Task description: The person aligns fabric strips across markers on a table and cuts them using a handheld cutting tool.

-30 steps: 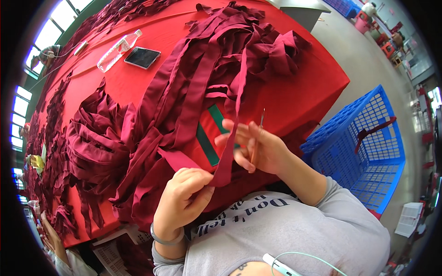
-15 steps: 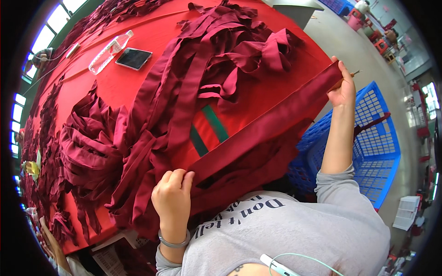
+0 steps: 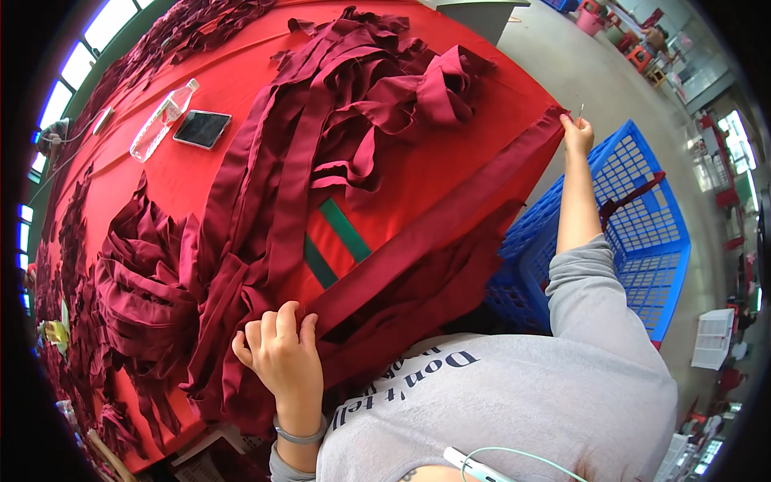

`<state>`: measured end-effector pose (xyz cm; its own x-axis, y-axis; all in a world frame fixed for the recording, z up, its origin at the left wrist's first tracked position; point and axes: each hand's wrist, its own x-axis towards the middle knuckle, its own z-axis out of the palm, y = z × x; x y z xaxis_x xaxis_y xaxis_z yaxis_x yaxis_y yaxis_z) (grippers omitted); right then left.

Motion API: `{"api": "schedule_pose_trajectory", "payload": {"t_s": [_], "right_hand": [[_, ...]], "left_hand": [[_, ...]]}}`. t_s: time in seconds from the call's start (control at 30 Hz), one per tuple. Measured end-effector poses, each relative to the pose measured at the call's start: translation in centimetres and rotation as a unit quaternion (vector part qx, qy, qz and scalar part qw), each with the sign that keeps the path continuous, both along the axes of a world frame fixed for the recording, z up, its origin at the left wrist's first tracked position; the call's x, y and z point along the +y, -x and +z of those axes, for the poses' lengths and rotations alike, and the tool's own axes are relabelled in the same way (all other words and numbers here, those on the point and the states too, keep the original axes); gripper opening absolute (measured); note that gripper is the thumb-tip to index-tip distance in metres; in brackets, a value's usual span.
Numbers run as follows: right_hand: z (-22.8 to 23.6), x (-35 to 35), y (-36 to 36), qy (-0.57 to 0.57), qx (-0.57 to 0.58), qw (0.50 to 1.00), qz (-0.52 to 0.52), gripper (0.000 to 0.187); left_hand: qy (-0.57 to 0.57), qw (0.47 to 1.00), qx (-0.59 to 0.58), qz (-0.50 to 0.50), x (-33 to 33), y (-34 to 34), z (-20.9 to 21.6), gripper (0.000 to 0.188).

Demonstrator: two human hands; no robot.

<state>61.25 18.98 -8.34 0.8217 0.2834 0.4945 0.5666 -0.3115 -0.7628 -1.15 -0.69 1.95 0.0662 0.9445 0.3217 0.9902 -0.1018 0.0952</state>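
Note:
A long maroon fabric strip [image 3: 450, 205] runs diagonally across the red-covered table, stretched toward its right edge. At the strip's far end, my right hand [image 3: 577, 136] is closed on the fabric. A small tool with a thin metal tip [image 3: 581, 111] pokes up from that hand; its handle is mostly hidden. My left hand [image 3: 283, 357] is beside the near end of the strip, its fingers raised and apart. Under and beside the strip lie two green bands [image 3: 345, 230] on the red cloth. More maroon fabric [image 3: 434, 297] hangs over the table edge against my body.
Heaped maroon strips [image 3: 152, 297] cover the left and middle of the red table [image 3: 249, 48]. A clear plastic bottle [image 3: 152, 132] lies near a dark phone [image 3: 202, 128]. At the right stands a blue plastic basket [image 3: 642, 233] with a maroon strip over its side.
My left hand has loosened from its pinch on the strip, fingers spreading. My right hand has turned, and the tool tip now points upward. The whole view has shifted slightly.

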Motion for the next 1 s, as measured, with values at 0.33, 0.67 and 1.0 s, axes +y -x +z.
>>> {"api": "schedule_pose_trajectory", "payload": {"t_s": [0.33,0.67,1.0], "right_hand": [[10.4,-8.1,24.2,0.078,0.061,0.907,0.410,0.047],[9.6,-19.1,40.5,0.202,-0.175,0.664,0.698,0.047],[9.7,-19.1,41.2,0.243,-0.227,0.708,0.623,0.035]], "left_hand": [[-0.058,0.982,-0.013,-0.180,-1.2,-1.8,-0.3,0.030],[0.017,0.973,-0.097,-0.207,-0.8,-1.0,-2.5,0.046],[0.005,0.982,-0.072,-0.172,-0.8,-2.1,-3.1,0.056]]}}
